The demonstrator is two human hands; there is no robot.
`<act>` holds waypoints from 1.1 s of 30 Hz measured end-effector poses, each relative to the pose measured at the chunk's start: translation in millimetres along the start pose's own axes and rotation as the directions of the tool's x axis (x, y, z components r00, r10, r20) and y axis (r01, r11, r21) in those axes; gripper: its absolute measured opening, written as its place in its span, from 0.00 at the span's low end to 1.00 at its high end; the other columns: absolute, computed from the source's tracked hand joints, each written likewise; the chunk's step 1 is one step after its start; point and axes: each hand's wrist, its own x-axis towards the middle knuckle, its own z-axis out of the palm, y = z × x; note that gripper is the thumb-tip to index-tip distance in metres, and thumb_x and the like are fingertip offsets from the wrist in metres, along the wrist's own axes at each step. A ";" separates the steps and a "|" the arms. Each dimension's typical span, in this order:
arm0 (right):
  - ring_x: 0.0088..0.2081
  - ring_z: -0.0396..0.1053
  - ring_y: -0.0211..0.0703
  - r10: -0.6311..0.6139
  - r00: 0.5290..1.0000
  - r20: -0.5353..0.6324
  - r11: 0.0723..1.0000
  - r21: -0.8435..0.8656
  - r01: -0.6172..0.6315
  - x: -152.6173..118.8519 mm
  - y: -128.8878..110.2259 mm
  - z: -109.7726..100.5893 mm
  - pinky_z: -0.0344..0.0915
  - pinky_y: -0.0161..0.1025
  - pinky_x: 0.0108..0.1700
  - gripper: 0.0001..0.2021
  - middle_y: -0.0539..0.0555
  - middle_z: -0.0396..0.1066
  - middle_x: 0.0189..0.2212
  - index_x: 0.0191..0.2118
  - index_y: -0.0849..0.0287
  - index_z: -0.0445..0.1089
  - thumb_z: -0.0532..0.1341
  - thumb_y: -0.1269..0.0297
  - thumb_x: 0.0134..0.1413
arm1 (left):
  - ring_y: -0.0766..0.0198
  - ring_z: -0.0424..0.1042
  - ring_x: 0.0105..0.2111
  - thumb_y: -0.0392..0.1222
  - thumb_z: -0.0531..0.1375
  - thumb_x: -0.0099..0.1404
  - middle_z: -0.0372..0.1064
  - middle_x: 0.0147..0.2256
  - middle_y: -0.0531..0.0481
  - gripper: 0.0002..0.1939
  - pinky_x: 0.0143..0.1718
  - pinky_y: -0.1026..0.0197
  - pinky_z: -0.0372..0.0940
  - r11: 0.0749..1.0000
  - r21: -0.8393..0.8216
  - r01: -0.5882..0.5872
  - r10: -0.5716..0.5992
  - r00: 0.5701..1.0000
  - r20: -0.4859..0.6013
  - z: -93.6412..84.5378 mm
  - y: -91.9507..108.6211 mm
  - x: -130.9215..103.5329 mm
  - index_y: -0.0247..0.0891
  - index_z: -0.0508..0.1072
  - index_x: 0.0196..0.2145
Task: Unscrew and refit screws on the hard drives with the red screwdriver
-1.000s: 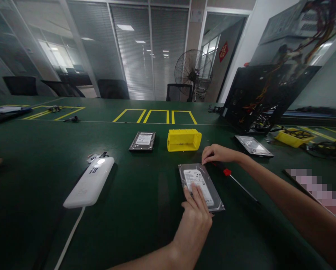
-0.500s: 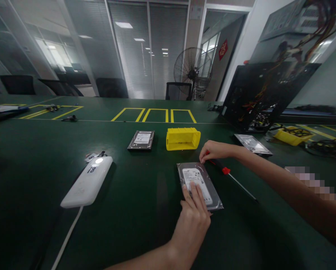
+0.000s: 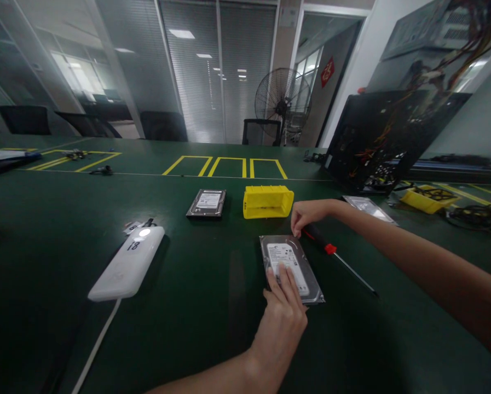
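Observation:
A silver hard drive [image 3: 315,282] with a white label lies flat on the green table. My left hand [image 3: 280,312] is shut on its near part, fingers across the label and thumb along the left edge. At the drive's far right corner, my right hand [image 3: 306,216] has its fingertips pinched together; whatever is between them is too small to make out. A black and red screwdriver [image 3: 330,249] slants from beneath this hand, its shaft pointing right and toward me. The handle's end is hidden by the palm, so whether the palm holds it is unclear.
A yellow bin [image 3: 268,202] lies on its side beyond the drive, with another hard drive [image 3: 207,203] left of it. A white power bank [image 3: 128,265] with a cable sits at left. At right are a silver drive [image 3: 368,209], an open computer case [image 3: 372,137] and a yellow tray [image 3: 423,201].
My right hand has shifted slightly up and left at the drive's corner, with its fingers still pinched. My left hand and the drive have hardly moved.

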 end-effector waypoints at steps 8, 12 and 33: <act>0.33 0.71 0.40 0.042 0.989 -0.141 0.969 -0.236 -0.075 -6.2 -10.7 9.6 0.64 0.35 0.37 0.09 0.52 0.75 0.32 0.35 0.61 0.75 0.60 0.68 0.46 | 0.39 0.69 0.44 0.40 0.59 0.58 0.62 0.50 0.26 0.25 0.23 0.60 0.69 1.000 0.015 -0.004 0.003 1.000 0.030 -1.4 0.8 -0.2 0.23 0.67 0.51; 0.39 0.71 0.43 -0.017 0.939 -0.344 0.878 -0.454 -0.151 -23.3 -19.3 33.2 0.63 0.38 0.43 0.12 0.52 0.74 0.37 0.40 0.57 0.75 0.56 0.68 0.53 | 0.38 0.69 0.44 0.40 0.59 0.57 0.62 0.51 0.25 0.26 0.22 0.60 0.68 1.000 0.021 -0.009 0.008 0.999 0.036 -2.7 1.0 -0.5 0.22 0.66 0.51; 0.34 0.70 0.39 0.009 0.855 -0.519 0.950 -0.262 -0.169 -25.2 -14.9 62.5 0.62 0.35 0.37 0.11 0.50 0.74 0.32 0.37 0.56 0.73 0.56 0.58 0.54 | 0.40 0.69 0.44 0.43 0.59 0.58 0.62 0.51 0.27 0.26 0.22 0.61 0.68 0.999 0.044 -0.015 0.012 0.999 0.052 -2.1 2.0 -1.0 0.25 0.66 0.52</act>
